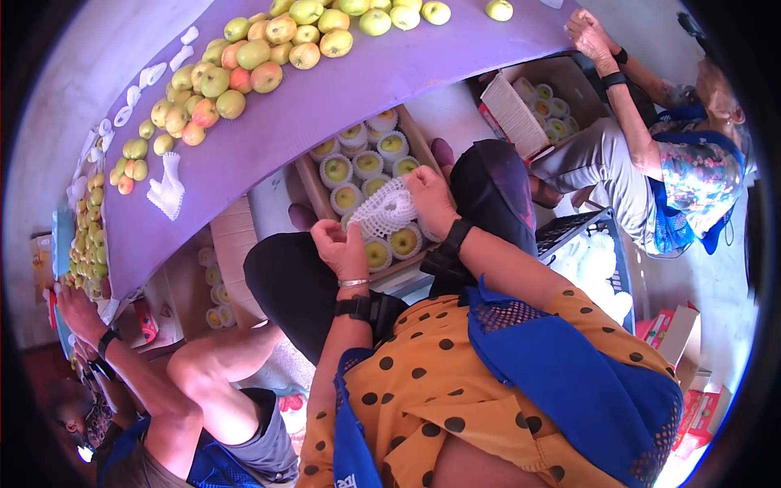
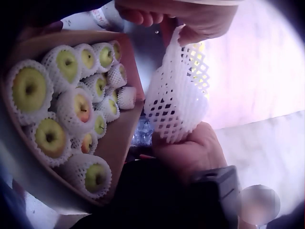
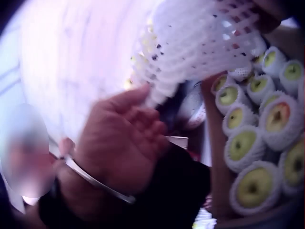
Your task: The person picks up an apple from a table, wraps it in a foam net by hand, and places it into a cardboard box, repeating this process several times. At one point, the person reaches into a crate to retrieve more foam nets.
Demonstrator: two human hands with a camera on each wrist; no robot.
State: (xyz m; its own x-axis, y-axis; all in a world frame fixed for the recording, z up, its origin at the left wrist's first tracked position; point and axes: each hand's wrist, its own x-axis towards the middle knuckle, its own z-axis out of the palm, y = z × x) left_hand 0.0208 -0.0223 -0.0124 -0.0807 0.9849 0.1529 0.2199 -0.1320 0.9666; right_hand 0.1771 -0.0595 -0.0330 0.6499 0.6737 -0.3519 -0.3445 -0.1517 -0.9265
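A white foam net (image 1: 382, 213) is stretched between both hands above a carton of apples in white nets (image 1: 368, 164). The left hand (image 1: 342, 248), with a silver bracelet, pinches one end of it between thumb and fingers. At the opposite end, the right hand (image 1: 432, 201) grips the foam with bent fingers. In the left wrist view, the left hand (image 2: 183, 19) is above the net (image 2: 174, 98) and the right hand (image 2: 193, 148) below. The right wrist view shows the left hand (image 3: 121, 138) beside the net (image 3: 195, 43). Whether the net contains anything, I cannot tell.
Loose apples (image 1: 213, 81) and spare foam nets (image 1: 168, 189) lie on the purple table (image 1: 350, 106). Another person's arm (image 1: 130, 366) is at the left, and a seated person (image 1: 643, 154) at the right. A dark crate (image 1: 598, 244) of white foam stands beside the right knee.
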